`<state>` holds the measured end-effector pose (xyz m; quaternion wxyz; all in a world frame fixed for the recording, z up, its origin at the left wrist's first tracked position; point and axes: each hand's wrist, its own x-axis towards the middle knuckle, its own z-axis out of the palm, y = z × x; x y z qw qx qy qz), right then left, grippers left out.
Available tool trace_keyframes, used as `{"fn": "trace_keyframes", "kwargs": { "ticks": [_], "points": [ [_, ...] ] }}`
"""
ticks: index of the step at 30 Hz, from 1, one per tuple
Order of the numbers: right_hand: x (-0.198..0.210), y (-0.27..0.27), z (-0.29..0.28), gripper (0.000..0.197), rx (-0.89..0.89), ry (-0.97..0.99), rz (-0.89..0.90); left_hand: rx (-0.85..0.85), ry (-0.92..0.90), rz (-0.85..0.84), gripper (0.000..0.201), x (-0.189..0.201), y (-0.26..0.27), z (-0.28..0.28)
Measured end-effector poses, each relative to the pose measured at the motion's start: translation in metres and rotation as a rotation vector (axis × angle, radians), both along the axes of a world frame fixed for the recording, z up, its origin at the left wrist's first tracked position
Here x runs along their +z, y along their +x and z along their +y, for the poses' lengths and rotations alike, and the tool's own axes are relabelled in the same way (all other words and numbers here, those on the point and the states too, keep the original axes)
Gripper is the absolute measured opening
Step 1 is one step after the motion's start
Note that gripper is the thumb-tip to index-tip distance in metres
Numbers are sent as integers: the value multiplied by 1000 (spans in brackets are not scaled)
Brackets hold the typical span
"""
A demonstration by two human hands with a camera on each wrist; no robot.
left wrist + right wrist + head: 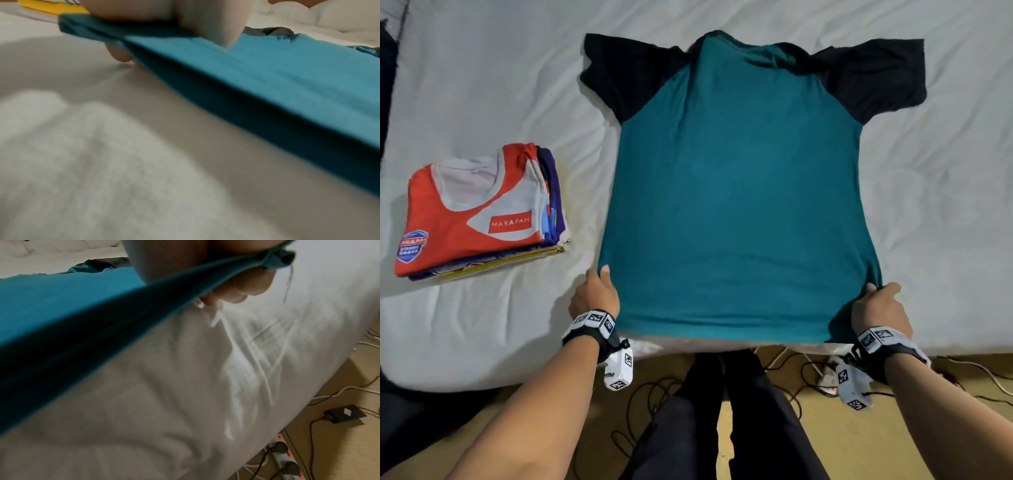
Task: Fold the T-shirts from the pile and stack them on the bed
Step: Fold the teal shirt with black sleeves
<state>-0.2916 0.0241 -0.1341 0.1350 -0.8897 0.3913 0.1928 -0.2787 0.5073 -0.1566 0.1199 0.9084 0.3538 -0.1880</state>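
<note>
the teal t-shirt [739,192] lies spread on the bed [482,85] beyond both hands; left hand [595,294] and right hand [878,308] each pinch a hem corner, so the step looks like laying out; next comes folding, then the folded stack [472,212] left of the left hand

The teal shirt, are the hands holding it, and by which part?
Yes. The left hand and right hand each pinch a bottom hem corner of the teal shirt.

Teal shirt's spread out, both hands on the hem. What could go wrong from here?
The teal shirt has its hem at the bed edge, so it could slip off when left hand and right hand release. The bunched collar may fold in creased. A left fold might bump the folded stack.
</note>
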Motion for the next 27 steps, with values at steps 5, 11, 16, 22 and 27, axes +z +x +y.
{"fn": "trace_keyframes", "kwargs": {
  "ticks": [5,11,16,22,27],
  "points": [
    [-9,1,3,30,-101,-72,-42,3,95,-25,46,-3,-4,3],
    [-15,11,65,60,281,-87,-194,-227,187,-138,48,10,8,-63],
    [-40,20,162,62,892,95,-194,-942,-87,-71,67,-13,3,-169],
    [-65,26,99,67,802,-4,-60,-799,69,22,71,-48,18,-84],
    [-56,45,36,78,419,-39,75,-366,138,131,74,-38,43,-8]
  ]
}}
